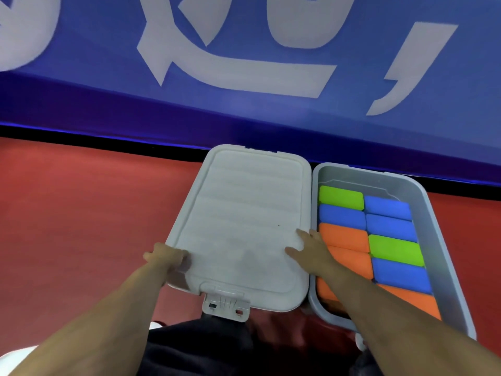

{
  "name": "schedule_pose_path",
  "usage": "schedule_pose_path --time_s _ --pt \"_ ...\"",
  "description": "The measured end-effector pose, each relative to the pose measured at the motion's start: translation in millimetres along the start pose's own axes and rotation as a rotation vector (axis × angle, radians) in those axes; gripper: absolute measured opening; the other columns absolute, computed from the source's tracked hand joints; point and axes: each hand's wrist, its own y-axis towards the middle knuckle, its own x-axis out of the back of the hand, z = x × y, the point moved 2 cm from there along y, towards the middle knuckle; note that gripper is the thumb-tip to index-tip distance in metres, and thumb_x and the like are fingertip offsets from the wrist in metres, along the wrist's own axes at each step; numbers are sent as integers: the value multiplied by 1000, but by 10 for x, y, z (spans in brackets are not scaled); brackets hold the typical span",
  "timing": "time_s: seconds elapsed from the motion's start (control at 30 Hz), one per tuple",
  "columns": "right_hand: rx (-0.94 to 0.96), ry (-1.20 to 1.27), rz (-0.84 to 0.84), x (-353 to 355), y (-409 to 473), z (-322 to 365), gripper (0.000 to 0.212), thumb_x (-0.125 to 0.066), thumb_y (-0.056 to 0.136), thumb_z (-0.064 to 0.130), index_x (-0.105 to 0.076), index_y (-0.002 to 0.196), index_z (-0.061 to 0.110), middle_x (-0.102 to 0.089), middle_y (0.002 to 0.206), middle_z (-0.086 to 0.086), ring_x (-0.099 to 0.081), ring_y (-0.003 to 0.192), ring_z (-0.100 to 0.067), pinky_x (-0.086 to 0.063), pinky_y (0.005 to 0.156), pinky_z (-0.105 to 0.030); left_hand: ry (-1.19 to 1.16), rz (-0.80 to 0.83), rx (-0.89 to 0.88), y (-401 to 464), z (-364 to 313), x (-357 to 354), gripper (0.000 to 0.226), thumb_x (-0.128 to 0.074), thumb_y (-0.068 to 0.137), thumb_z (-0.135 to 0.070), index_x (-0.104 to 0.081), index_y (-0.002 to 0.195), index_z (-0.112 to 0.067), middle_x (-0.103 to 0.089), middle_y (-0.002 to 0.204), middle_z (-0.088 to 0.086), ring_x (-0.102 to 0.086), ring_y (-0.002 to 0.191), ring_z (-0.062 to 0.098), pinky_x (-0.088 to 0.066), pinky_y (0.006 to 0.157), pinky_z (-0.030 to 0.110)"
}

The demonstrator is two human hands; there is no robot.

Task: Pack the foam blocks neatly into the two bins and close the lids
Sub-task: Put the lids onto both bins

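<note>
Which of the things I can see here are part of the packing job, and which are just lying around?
Part of the job:
- lid, held by left hand and right hand
- open bin
- foam blocks packed inside it

Just there:
- red floor
- blue banner with white lettering

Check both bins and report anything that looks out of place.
Nothing is spilled or damaged. The right bin stands uncovered, its foam blocks in two neat rows. On the left bin, the lid is on, its latch apparently unfastened.
</note>
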Motion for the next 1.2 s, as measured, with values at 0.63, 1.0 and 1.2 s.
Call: schedule_pose_path --time_s 0.63,1.0,1.2 --pt "65 -380 153 -180 -52 -6 97 -56 94 61 9 160 31 34 161 -10 14 155 -24 -2 126 -45 -223 8 -20 31 85 82 41 -84 80 -16 -56 105 -1 -65 103 19 -64 91 36 -56 91 54" --pt "251 -584 58 -340 -232 119 85 -49 97 60 3 160 38 24 166 0 21 153 -25 11 124 -46 16 48 16 174 146 98 67 -82 81 -37 -47 128 -6 -57 121 20 -57 108 41 -57 85 57" --pt "419 -423 226 -755 -361 367 96 -52 90 71 8 159 41 32 161 7 30 150 -18 16 122 -40 380 -79 -306 -88 102 66 121 -76 71 -69 -5 158 -22 -6 162 17 -8 149 39 -16 120 55"
